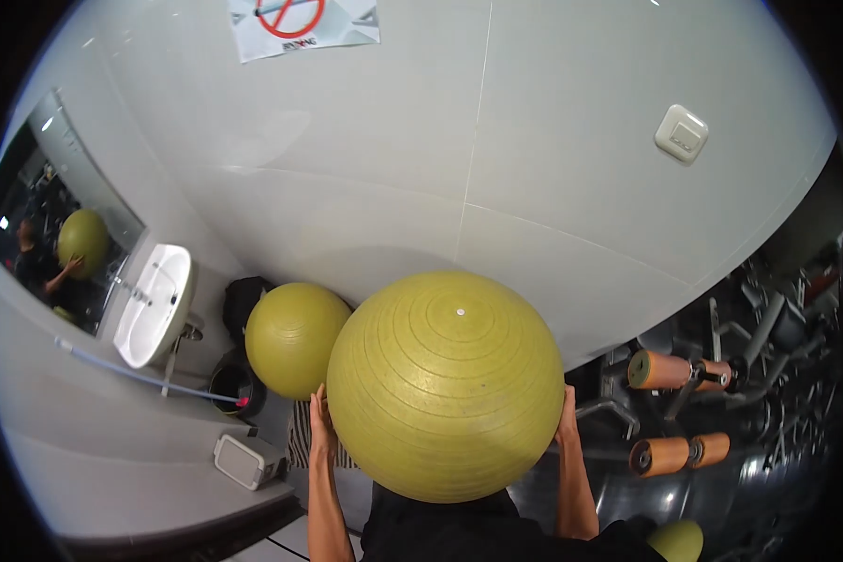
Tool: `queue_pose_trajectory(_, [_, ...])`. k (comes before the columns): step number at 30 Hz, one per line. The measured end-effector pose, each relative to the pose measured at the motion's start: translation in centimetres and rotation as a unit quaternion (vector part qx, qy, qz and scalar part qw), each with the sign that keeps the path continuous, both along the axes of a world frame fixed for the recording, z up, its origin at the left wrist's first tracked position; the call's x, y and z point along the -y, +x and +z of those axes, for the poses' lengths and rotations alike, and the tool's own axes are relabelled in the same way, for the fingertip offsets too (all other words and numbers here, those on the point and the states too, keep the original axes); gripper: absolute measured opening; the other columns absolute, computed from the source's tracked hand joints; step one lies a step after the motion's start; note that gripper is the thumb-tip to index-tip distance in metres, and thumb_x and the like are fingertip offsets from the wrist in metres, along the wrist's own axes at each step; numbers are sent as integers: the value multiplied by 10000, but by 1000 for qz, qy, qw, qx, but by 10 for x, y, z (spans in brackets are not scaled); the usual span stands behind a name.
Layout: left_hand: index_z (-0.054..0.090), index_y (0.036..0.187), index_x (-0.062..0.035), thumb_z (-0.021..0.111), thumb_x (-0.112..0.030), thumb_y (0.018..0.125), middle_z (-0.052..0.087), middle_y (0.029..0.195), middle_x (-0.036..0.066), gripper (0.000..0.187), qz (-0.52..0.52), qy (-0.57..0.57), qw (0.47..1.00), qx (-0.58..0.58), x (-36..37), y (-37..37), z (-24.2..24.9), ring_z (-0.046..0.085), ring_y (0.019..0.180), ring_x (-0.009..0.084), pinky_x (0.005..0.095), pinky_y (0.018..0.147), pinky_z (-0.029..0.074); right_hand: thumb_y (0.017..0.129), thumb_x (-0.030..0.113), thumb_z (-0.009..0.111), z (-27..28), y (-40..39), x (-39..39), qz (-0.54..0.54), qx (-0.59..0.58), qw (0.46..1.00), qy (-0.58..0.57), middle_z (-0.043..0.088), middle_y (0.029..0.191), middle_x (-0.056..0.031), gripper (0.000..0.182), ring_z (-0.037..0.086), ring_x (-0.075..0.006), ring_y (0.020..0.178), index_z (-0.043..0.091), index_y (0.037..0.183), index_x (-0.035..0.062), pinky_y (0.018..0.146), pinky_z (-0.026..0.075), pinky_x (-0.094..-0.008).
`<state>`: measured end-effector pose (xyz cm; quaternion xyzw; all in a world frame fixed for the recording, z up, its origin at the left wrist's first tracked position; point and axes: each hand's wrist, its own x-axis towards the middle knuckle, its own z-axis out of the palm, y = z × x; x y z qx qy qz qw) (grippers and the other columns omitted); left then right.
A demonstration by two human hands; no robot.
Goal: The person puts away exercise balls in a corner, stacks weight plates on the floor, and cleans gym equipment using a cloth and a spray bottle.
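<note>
A large yellow-green exercise ball (440, 393) with ring-shaped ridges and a small white plug fills the middle of the head view, held up in front of my body. On its left side my left hand (321, 423) presses against it, fingers pointing up. My right hand (568, 420) grips the opposite side, its fingers partly hidden behind the ball. Just left of the held ball, a second exercise ball (295, 337) rests low by the wall, partly covered by the first.
A white sink (155, 304) and a mirror (66, 225) are on the left wall. Below are a black bucket (237, 386), a pole (140, 373) and a grey-white bin (244, 461). Gym equipment with orange rollers (660, 370) stands right. Another exercise ball (679, 541) shows at bottom right.
</note>
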<state>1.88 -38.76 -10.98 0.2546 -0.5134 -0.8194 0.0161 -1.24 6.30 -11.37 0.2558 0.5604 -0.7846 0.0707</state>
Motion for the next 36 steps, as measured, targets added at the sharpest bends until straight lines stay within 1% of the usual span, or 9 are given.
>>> queue_pose_trajectory(3, [224,1443,-79,355,-624,877,292,1445,165,797,-136,-18,988,68,23,-32,-37,280,1326,309,443,1085,214,939,452,282,-4,15,-7,102,-3,986,129,556,1154,-79,567,520,-175,1047,483,1248,21,879,424,-318])
queue_pose_trajectory(6, [257,1438,-97,332,-615,889,250,1469,161,758,-195,-5,976,95,31,-52,-73,224,1353,306,461,1090,191,955,415,267,-19,31,2,-55,38,994,91,593,1088,-71,542,555,-168,973,520,1206,7,809,454,-313])
queue_pose_trajectory(11, [245,1439,-77,330,-568,888,242,1482,130,743,-301,-49,952,29,-5,-73,-39,222,1360,304,459,1091,191,960,351,289,-60,58,-24,-59,93,988,110,613,1041,-107,497,592,-195,897,542,1166,-23,747,482,-327])
queue_pose_trajectory(16, [240,1441,-81,296,-600,883,207,1497,129,764,-342,-96,931,77,-9,-78,-78,153,1383,287,454,1104,150,958,302,310,-98,73,-30,-81,129,987,51,611,1055,-158,467,606,-219,893,529,1174,-49,756,490,-344])
queue_pose_trajectory(24, [190,1455,-113,171,-700,870,149,1510,131,829,-378,-54,895,231,-17,-102,-112,105,1392,314,479,1108,119,953,461,258,-134,65,-5,-133,202,970,33,506,1278,-97,577,499,-240,1149,421,1327,54,940,420,-345])
queue_pose_trajectory(26, [268,1427,-75,244,-562,940,238,1484,124,689,-347,-39,901,257,-5,-102,-144,170,1381,267,407,1111,142,943,492,271,-158,68,8,-150,210,966,2,504,1284,-94,596,495,-242,1155,425,1328,62,949,413,-346])
queue_pose_trajectory(28, [184,1457,-117,209,-667,888,136,1513,133,791,-396,-82,878,255,1,-111,-151,96,1395,306,477,1105,130,934,522,284,-176,61,21,-162,212,963,-31,502,1290,-91,616,492,-243,1160,429,1328,71,959,405,-347])
queue_pose_trajectory(32, [264,1426,-55,307,-559,925,252,1478,133,712,-341,-30,906,251,49,-122,-248,204,1372,260,367,1102,183,924,540,320,-200,27,73,-167,211,962,-49,489,1305,-92,635,472,-239,1177,424,1331,64,987,374,-352])
queue_pose_trajectory(36, [111,1466,-106,272,-683,866,99,1521,123,847,-351,-85,896,258,44,-176,-198,87,1398,286,462,1117,106,919,545,320,-256,-15,101,-134,185,973,-21,480,1321,-90,637,471,-230,1179,428,1335,74,973,386,-349])
